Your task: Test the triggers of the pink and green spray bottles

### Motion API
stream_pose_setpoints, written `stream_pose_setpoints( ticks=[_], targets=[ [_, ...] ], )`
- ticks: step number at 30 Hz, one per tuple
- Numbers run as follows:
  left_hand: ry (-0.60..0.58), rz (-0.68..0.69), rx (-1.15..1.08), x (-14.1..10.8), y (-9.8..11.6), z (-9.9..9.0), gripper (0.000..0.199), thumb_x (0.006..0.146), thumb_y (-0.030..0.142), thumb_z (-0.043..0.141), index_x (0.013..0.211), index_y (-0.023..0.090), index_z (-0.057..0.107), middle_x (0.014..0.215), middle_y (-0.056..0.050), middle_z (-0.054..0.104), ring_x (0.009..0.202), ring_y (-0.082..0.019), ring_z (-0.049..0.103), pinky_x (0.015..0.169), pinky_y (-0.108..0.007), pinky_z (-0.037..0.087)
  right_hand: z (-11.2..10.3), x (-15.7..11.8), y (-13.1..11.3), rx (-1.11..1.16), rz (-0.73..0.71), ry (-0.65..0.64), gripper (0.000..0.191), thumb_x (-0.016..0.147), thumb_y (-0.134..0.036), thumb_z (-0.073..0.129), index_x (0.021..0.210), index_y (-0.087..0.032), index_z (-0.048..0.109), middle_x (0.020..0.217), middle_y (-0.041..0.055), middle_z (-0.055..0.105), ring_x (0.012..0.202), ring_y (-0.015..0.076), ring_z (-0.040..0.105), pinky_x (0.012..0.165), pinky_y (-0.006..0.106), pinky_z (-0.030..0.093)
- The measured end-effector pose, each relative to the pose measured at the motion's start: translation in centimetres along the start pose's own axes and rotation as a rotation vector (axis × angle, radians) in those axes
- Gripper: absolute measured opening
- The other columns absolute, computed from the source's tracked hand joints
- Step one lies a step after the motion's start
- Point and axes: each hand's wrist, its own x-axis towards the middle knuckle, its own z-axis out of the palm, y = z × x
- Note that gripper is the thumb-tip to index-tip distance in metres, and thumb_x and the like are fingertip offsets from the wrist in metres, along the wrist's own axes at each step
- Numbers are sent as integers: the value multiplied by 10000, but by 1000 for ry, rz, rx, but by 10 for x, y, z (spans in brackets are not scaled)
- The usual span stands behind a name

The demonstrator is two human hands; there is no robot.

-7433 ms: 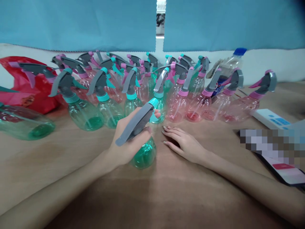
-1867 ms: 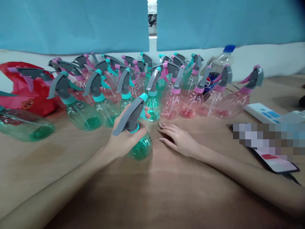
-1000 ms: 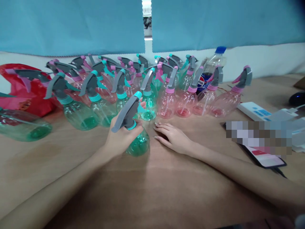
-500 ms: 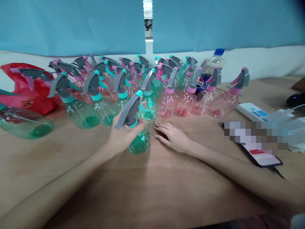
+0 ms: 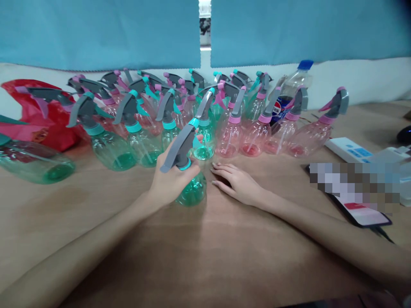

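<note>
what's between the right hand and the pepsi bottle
Beyond the right hand, the head view shows tabletop, then pink spray bottles in the front row.

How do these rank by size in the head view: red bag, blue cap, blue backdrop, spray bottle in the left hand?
Largest to smallest:
blue backdrop
red bag, partly hidden
spray bottle, partly covered by the left hand
blue cap

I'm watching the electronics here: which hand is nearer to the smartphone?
Right. The right hand rests on the wooden tabletop, to the left of the smartphone; the left hand is farther left, holding a green spray bottle.
</note>
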Motion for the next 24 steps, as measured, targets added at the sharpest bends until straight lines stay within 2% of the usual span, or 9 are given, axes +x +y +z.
stream_pose_setpoints(
  ticks=[2, 5, 13, 17, 24],
  targets=[
    [-2, 21, -17, 0, 1, 0, 397, 777, 234, 595, 1172, 263, 594, 1142, -27, 696, 845, -200, 652, 758, -319, 493, 0, 0, 0, 6, 1, 5, 398, 970, -369, 474, 1267, -131, 593, 1314, 145, 612, 1283, 274, 508, 1059, 473, 437],
    [10, 0, -16, 0, 3, 0, 395, 773, 244, 595, 1168, 260, 593, 1077, -25, 714, 898, -211, 643, 805, -327, 492, 0, 0, -1, 15, 1, 12, 384, 969, -371, 476, 1269, -160, 591, 1310, 132, 616, 1286, 271, 508, 1052, 482, 445],
    [22, -23, 28, 0, 0, 0, 343, 751, 271, 602, 1094, 255, 599, 914, -13, 698, 752, -199, 611, 731, -331, 481, -1, 0, 0, 12, 0, 2, 389, 970, -364, 478, 1275, -149, 586, 1323, 144, 606, 1296, 275, 498, 1057, 487, 437],
    [19, -16, 7, 0, 2, -1, 380, 746, 261, 601, 1124, 262, 568, 1016, -19, 696, 752, -191, 612, 730, -321, 489, -1, 0, 0, 11, 3, 5, 384, 971, -368, 476, 1274, -160, 586, 1323, 141, 606, 1284, 274, 510, 1047, 495, 445],
    [-11, 42, -1, 1, -1, -2, 396, 760, 165, 567, 1136, 290, 554, 1151, 15, 679, 887, -188, 644, 839, -308, 499, 0, 0, 0, -4, 3, -3, 392, 972, -370, 475, 1269, -139, 586, 1324, 147, 604, 1289, 271, 504, 1058, 475, 437]
  ],
)
